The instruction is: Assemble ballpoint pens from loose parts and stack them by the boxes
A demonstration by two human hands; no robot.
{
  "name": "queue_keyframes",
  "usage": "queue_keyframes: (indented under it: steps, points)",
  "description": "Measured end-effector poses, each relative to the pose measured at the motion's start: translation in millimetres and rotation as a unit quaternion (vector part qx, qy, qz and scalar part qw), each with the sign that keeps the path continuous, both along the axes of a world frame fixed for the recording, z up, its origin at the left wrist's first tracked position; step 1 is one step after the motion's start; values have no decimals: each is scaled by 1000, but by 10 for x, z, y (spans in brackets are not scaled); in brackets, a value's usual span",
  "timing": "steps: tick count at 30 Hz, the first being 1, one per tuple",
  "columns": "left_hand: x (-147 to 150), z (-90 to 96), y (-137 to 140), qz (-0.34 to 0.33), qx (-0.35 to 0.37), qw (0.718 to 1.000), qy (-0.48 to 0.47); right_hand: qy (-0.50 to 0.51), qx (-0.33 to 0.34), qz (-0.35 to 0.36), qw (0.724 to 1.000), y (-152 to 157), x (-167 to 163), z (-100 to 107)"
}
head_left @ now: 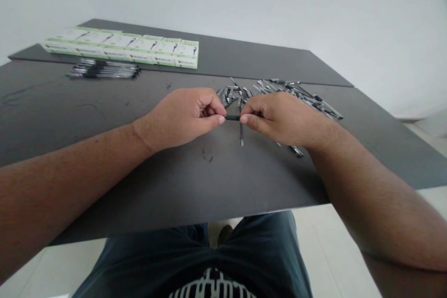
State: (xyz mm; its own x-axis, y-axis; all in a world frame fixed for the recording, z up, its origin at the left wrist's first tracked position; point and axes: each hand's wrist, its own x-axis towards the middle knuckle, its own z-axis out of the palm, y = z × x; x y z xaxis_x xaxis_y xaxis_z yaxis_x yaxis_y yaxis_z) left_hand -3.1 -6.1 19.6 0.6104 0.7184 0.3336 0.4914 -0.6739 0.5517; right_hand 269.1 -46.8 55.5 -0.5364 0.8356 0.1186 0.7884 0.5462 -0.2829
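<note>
Above the dark table, a short black pen part is stretched level between my two hands. My left hand pinches its left end with thumb and forefinger. At the other end, the thumb and fingertips of my right hand close on it. My fingers cover both of its ends, so I cannot tell whether it is a grip or a pen piece with a cap. Just behind and under my hands lie loose pen parts, clear tubes and black pieces in a scattered heap. One thin pen tube points toward me.
Green-and-white pen boxes stand in a row at the back left. A bundle of several pens lies in front of them. The grey table ends close to my lap, and a second panel adjoins its far side.
</note>
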Motion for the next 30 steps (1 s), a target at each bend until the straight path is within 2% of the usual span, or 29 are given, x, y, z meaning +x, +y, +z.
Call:
queue_keyframes:
  steps: [12,16,21,26,30]
  points:
    - [4,-24,11,-4,3,1000,-8,-4,-5,-13,1000,-8,-14,20]
    - [-1,-12,5,-7,4,1000,-3,-22,-7,4,1000,-3,-10,21]
    - [0,-13,2,-4,-1,1000,-6,2,-13,-17,1000,-2,-1,6]
    - [-1,-19,6,-6,-2,1000,-5,-21,-3,5,1000,-1,-12,12]
    - [3,-17,9,0,4,1000,1,0,-10,-8,1000,2,-11,11]
